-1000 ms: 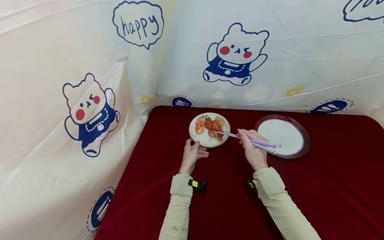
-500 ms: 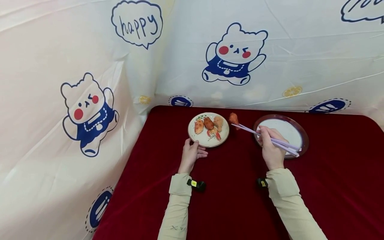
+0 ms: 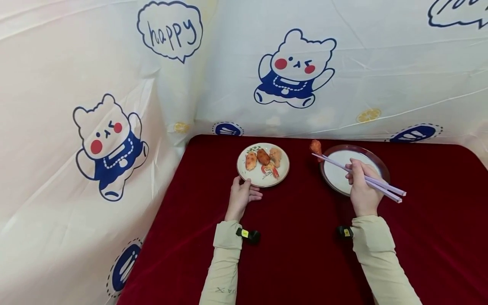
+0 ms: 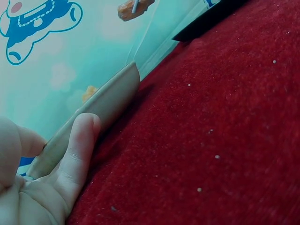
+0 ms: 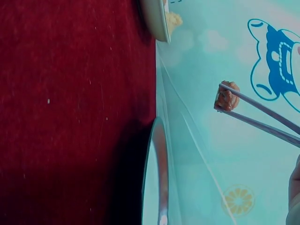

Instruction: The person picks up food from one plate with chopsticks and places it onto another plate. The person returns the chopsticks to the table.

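My right hand (image 3: 364,184) holds a pair of lilac chopsticks (image 3: 386,190), and their tips pinch a reddish-brown chicken drumstick (image 3: 315,147). The drumstick hangs raised at the left rim of a brown-rimmed white dish (image 3: 333,173); in the right wrist view its end (image 5: 228,96) shows between both tips. At the near edge of a small cream plate (image 3: 247,174), my left hand (image 3: 240,197) grips the rim, thumb and fingers against its wall (image 4: 110,98). A shrimp (image 3: 270,170), two browned oval pieces (image 3: 263,156) and a pale drumstick-shaped piece (image 3: 275,156) lie on that plate.
A dark red cloth (image 3: 297,237) covers the table, with small crumbs showing on it in the wrist views. Behind and to the left hangs a white printed curtain (image 3: 225,76) with bear drawings. Green printed leaves (image 3: 252,149) decorate the small plate's far side.
The drumstick has been lifted off the small plate and carried right in the chopsticks to the brown-rimmed dish's left edge. My left hand stays at the small plate.
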Tool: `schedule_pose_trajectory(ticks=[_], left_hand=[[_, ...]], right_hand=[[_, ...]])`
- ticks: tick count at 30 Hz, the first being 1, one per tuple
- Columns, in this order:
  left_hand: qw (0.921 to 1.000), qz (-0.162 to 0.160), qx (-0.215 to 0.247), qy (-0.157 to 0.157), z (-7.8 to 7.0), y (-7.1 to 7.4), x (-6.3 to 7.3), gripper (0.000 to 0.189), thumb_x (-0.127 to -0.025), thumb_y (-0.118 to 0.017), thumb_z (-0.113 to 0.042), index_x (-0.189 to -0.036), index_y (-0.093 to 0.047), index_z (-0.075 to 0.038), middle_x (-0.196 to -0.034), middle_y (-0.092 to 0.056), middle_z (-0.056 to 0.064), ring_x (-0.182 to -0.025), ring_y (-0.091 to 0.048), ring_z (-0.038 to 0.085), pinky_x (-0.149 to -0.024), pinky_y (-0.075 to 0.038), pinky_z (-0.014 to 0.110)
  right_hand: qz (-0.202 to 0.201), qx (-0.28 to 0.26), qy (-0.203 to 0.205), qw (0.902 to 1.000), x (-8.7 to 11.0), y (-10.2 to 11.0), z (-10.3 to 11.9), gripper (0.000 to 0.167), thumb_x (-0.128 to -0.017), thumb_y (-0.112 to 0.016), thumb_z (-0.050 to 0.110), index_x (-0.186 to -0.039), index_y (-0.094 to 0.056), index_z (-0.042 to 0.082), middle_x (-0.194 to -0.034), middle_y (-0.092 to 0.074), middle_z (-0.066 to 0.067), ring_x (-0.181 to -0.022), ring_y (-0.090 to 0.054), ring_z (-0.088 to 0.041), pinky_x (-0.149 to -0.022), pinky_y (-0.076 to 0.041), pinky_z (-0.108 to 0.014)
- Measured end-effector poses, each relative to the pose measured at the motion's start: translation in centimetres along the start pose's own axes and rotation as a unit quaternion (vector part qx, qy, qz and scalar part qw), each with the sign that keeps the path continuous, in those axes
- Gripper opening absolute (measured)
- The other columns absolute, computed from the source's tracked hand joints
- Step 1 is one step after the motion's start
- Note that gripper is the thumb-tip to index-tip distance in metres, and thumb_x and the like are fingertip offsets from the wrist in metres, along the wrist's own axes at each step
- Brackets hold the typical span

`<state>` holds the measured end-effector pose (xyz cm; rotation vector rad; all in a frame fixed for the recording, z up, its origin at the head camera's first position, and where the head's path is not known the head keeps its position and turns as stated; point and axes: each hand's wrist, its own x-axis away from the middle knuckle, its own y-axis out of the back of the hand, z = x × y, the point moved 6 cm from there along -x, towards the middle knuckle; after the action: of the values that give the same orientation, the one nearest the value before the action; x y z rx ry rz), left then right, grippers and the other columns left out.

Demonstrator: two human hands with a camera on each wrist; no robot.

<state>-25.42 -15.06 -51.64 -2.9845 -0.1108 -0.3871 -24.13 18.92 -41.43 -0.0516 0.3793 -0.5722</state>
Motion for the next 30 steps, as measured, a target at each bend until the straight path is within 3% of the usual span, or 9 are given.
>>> schedule_pose_trajectory(ticks=[5,14,21,30], left_hand=[[0.9999,-0.012,-0.004,-0.002,0.8,0.2,-0.5,0.058,-0.105,-0.042,-0.025,-0.152,-0.014,-0.009,-0.1,-0.066,0.023,-0.069,-0.07,0.021,-0.068,-0.063,0.035],[0.9998,-0.021,-0.005,0.0,0.9,0.6,-0.1,0.057,-0.105,-0.042,-0.026,-0.152,-0.015,-0.01,-0.101,-0.065,0.024,-0.069,-0.07,0.021,-0.067,-0.063,0.034],[1.0,-0.005,0.002,-0.001,0.7,0.3,-0.3,0.059,-0.105,-0.041,-0.027,-0.153,-0.012,-0.01,-0.109,-0.063,0.029,-0.069,-0.07,0.02,-0.068,-0.063,0.033],[0.9999,0.007,-0.001,0.01,-0.1,-0.3,0.0,0.057,-0.105,-0.039,-0.021,-0.152,-0.01,-0.005,-0.109,-0.061,0.031,-0.07,-0.07,0.021,-0.069,-0.063,0.034]], right_hand=[[-0.01,-0.032,0.006,0.9994,0.0,0.7,-0.1,0.022,-0.091,-0.068,0.016,-0.098,-0.074,-0.005,-0.072,-0.07,0.01,-0.052,-0.055,0.0,-0.045,-0.045,-0.009],[-0.039,-0.011,-0.011,0.9991,-0.4,1.9,-0.9,0.021,-0.091,-0.068,0.017,-0.098,-0.075,-0.002,-0.072,-0.07,0.011,-0.052,-0.055,0.0,-0.046,-0.045,-0.009],[-0.081,-0.003,-0.028,0.9964,-1.4,3.1,-1.5,0.02,-0.09,-0.068,0.018,-0.098,-0.076,0.001,-0.071,-0.07,0.012,-0.051,-0.056,0.0,-0.046,-0.047,-0.008],[-0.087,0.037,-0.059,0.9938,-2.2,4.2,-2.4,0.017,-0.09,-0.069,0.019,-0.094,-0.076,0.004,-0.069,-0.069,0.016,-0.05,-0.056,0.003,-0.045,-0.045,-0.007]])
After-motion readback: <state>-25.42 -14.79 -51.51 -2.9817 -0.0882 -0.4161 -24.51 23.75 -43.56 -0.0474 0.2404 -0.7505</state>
